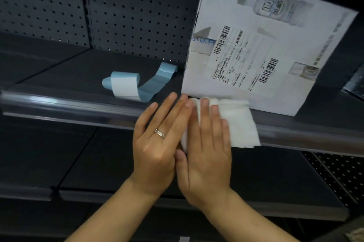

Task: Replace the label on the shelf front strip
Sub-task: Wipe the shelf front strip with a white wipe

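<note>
Filling the frame: dark metal shelving with a perforated back panel [137,15]. Leaning at upper right: a large white cardboard carton printed with barcodes and a bottle picture [266,54], standing on the upper shelf. Running across mid-frame: the clear plastic shelf front strip [69,107], glinting at left, with no label visible in its exposed run. Lying at centre on the shelf, just behind the strip: a curling pale blue and white ribbon of label backing [130,86]. Pressing a folded white cloth [238,123] flat against the strip at centre right: the right hand [206,153], fingers extended and spread over the cloth rather than curled round it. Resting alongside, touching it: the left hand [157,143], fingers straight and holding nothing, wearing a silver ring [160,133]. Probably wiping the channel clean before relabelling; wiping along the strip's length with even pressure, keeping cloth clear of the carton's base.
</note>
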